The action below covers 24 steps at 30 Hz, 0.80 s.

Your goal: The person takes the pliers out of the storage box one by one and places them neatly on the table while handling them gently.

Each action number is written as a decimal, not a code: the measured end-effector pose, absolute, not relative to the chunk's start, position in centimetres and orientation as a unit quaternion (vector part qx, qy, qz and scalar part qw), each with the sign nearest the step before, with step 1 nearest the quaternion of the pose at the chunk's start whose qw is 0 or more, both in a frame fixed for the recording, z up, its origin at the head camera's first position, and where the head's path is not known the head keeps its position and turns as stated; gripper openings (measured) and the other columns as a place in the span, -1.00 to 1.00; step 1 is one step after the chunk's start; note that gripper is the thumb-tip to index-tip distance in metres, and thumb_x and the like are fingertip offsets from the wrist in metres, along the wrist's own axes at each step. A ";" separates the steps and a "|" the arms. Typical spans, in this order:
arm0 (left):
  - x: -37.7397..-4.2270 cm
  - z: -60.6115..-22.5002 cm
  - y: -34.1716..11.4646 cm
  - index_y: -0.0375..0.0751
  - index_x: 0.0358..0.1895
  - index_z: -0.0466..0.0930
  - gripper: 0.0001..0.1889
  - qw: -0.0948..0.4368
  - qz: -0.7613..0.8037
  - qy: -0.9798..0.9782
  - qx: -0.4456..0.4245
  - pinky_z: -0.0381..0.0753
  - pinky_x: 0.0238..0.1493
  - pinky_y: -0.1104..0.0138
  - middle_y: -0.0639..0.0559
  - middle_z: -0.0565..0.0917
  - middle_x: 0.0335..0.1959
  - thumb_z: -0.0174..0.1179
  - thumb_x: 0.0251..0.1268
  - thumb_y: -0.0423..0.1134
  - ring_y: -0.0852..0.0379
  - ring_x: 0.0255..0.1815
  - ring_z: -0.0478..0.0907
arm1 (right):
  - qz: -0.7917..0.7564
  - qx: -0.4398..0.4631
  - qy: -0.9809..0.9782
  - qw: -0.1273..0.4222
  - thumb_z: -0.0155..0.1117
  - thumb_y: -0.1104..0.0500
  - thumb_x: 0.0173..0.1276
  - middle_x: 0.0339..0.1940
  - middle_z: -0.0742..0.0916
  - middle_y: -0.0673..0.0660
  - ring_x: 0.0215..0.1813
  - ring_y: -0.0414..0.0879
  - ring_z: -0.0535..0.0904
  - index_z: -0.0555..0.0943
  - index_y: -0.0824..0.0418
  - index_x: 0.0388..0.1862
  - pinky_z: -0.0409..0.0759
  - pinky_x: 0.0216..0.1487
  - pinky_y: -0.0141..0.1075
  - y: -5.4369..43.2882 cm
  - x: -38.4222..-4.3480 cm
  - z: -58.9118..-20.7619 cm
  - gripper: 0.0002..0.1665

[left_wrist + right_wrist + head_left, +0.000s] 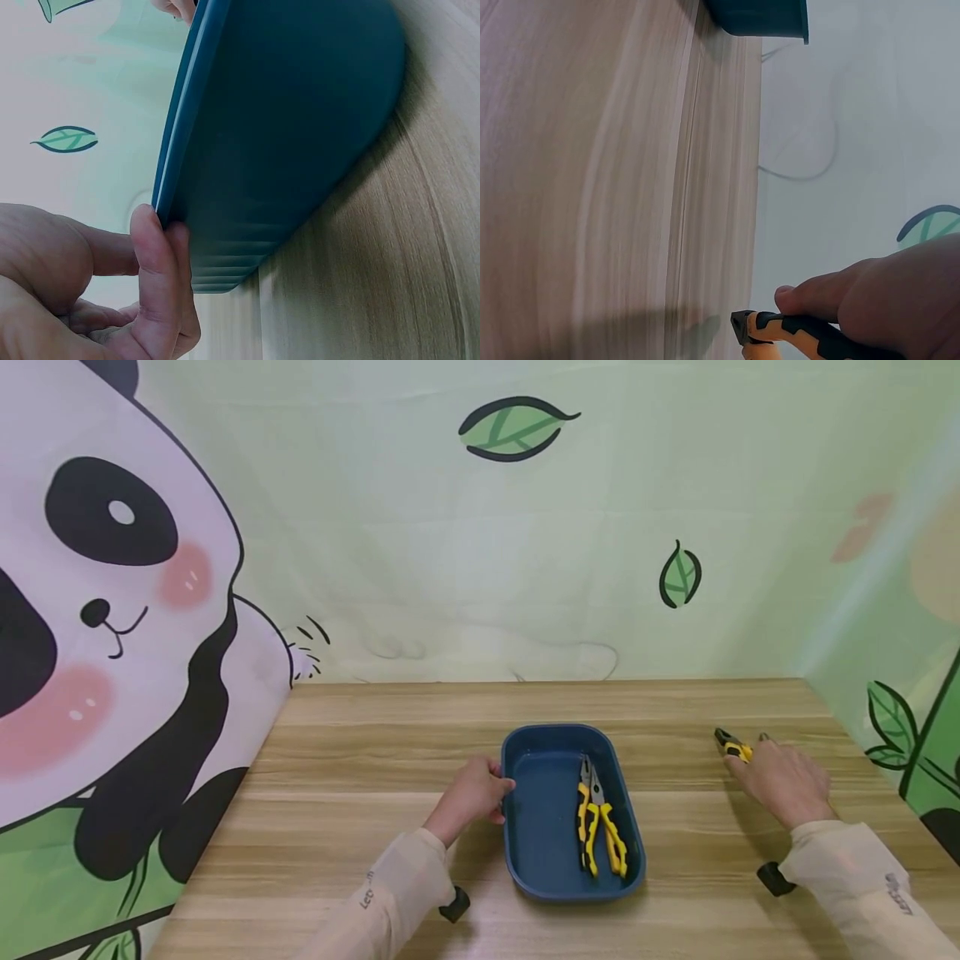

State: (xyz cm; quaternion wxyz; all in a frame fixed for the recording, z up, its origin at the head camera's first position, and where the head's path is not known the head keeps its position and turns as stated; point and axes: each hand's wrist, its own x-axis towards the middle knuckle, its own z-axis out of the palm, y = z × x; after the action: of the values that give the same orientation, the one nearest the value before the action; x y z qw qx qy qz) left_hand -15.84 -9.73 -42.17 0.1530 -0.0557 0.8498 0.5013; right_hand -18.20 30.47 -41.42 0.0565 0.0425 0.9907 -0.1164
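My left hand [476, 792] pinches the left rim of a blue rectangular tray [536, 827]. In the left wrist view, the fingers [157, 277] lie at the edge of the tray's wall [277, 127]. Two pairs of pliers [592, 847] with yellow-and-black handles lie side by side in the tray's right half, jaws toward the back; one has a long, narrow nose. Off to the right, my right hand [791, 777] grips another pair of pliers [731, 745], its short dark head pointing left. Its thumb [810, 296] rests along a yellow-and-black handle [799, 334]; the palm hides the rest.
The tray stands on a wood-grain table [375, 735], a stretch of tabletop between it and my right hand. Behind the table hangs a pale green cloth backdrop [420, 543] printed with a panda and leaves. A dark wrist device [454, 904] sits under my left sleeve.
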 end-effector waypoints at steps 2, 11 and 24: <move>-15.9 -42.2 -9.7 -0.37 -0.18 0.49 -0.90 0.153 0.501 0.850 -0.055 0.68 -0.59 0.38 -0.07 0.50 -0.55 0.21 0.49 -0.41 0.18 -0.75 0.46 | -0.116 0.041 0.991 0.058 0.07 -0.13 0.54 -0.57 0.48 0.20 -0.51 0.08 0.43 0.41 0.21 -0.59 0.44 -0.58 -0.11 30.6 -18.2 -41.5 -0.44; -15.8 -42.2 -9.8 -0.36 -0.20 0.48 -0.89 0.153 0.500 0.851 -0.050 0.69 -0.56 0.37 -0.06 0.48 -0.57 0.21 0.50 -0.41 0.19 -0.76 0.45 | -0.117 0.040 0.990 0.062 0.09 -0.12 0.55 -0.59 0.45 0.18 -0.54 0.04 0.41 0.42 0.25 -0.51 0.40 -0.61 -0.17 30.5 -18.2 -41.6 -0.46; -15.9 -42.4 -9.7 -0.36 -0.19 0.49 -0.90 0.153 0.497 0.852 -0.052 0.68 -0.56 0.37 -0.07 0.50 -0.54 0.21 0.50 -0.40 0.19 -0.75 0.46 | -0.115 0.041 0.991 0.062 0.12 -0.10 0.54 -0.58 0.46 0.19 -0.54 0.05 0.41 0.41 0.37 -0.40 0.42 -0.60 -0.17 30.1 -18.6 -41.6 -0.46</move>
State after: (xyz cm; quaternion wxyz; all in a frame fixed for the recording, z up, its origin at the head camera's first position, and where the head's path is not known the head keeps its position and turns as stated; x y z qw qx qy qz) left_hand -15.91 -9.73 -42.39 0.1531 -0.0518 0.8525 0.4971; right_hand -18.59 30.12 -41.63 0.0624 0.0413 0.9905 -0.1152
